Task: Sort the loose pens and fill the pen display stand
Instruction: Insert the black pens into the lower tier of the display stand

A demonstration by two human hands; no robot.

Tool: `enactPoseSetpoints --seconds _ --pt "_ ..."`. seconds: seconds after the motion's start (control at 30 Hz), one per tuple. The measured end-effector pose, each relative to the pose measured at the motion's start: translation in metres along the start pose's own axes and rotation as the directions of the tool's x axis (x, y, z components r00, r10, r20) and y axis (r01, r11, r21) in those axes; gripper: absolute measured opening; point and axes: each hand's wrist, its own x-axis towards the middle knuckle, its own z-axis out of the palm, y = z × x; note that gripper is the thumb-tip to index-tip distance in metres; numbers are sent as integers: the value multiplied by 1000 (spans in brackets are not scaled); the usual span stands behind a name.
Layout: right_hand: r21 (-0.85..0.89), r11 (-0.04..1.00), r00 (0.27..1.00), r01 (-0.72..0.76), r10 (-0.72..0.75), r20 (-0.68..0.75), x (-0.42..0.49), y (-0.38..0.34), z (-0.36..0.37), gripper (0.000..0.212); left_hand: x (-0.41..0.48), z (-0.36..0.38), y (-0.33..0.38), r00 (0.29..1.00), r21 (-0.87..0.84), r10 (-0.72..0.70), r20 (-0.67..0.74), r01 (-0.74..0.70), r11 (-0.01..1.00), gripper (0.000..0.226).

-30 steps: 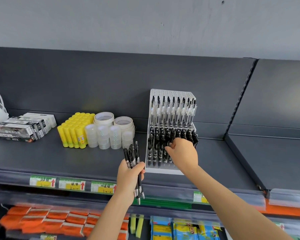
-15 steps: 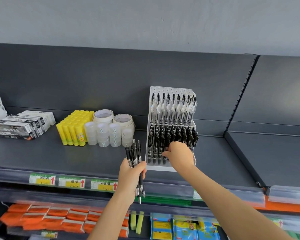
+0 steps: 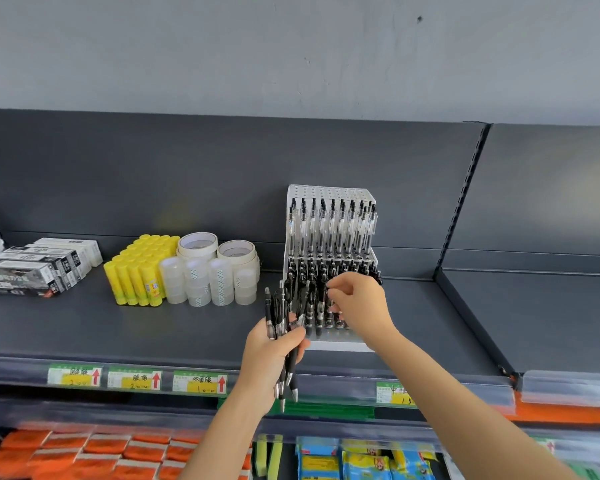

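Since the earlier frames, our left hand (image 3: 271, 355) has brought its bundle (image 3: 281, 313) of black pens closer to the stand (image 3: 329, 192); the pen tops now overlap the stand's left edge in view. Our right hand (image 3: 361, 306) has turned at the lower tier, so that its curled fingers (image 3: 331, 289) now show.

Left hand: fingers and thumb are wrapped round the middle of the bundle. The pens stand roughly upright, with tops above the fist and tips hanging below it, in front of the shelf (image 3: 84, 327) edge.

Right hand: fingers are curled narrow, with fingertips facing left and level with the tops of the lower pens (image 3: 312, 282). One pen stands just beside the fingertips, to their left. We cannot tell whether the fingers pinch a pen or only touch the row.

Stand: white, two-tiered, set on the shelf. Upper pens (image 3: 331, 226) fill the rear tier upright. The lower tier holds black pens, and its right part is hidden by the hand.

Left of the stand, well apart from both hands: tape rolls (image 3: 208, 278), glue sticks (image 3: 136, 275), boxes (image 3: 39, 268).
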Motion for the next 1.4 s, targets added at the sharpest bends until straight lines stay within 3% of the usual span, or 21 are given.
enactPoseSetpoints --seconds 0.13,0.27,0.47,0.6,0.7,0.77,1.0,1.17,1.27,1.4 --pt "-141 983 993 120 -120 9 18 -12 -4 22 0 0 2 1000 -13 9 -10 -10 1000 17" --pt "-266 953 987 146 -122 106 30 -18 -3 19 -1 1 5 1000 -23 1 -12 -2 1000 18" --pt "-351 925 985 148 -104 140 30 -21 0 20 -3 -1 7 1000 -11 3 4 -3 1000 20" --pt "-107 988 993 110 -103 65 15 -20 -9 8 -4 4 10 999 -47 -6 38 8 999 19" --pt "211 969 943 -128 53 329 -1 -17 -17 13 -4 12 11 998 -41 -10 63 13 999 17" --pt "316 918 907 -240 96 410 -4 -12 -19 19 -2 20 11 997 -20 -5 80 7 1000 15" --pt "389 877 939 -282 169 299 0 3 -27 26 0 34 10 994 -11 -46 100 48 999 18" --pt "483 860 986 -164 153 63 7 -1 -36 18 7 28 7 999 32 -22 29 21 999 24" --pt "257 966 990 29 8 -144 13 -1 -36 19 11 21 0 999 128 -3 -49 10 992 17" --pt "-28 991 977 132 -135 -167 16 4 -23 27 13 16 -5 996 259 55 -69 -36 965 13"
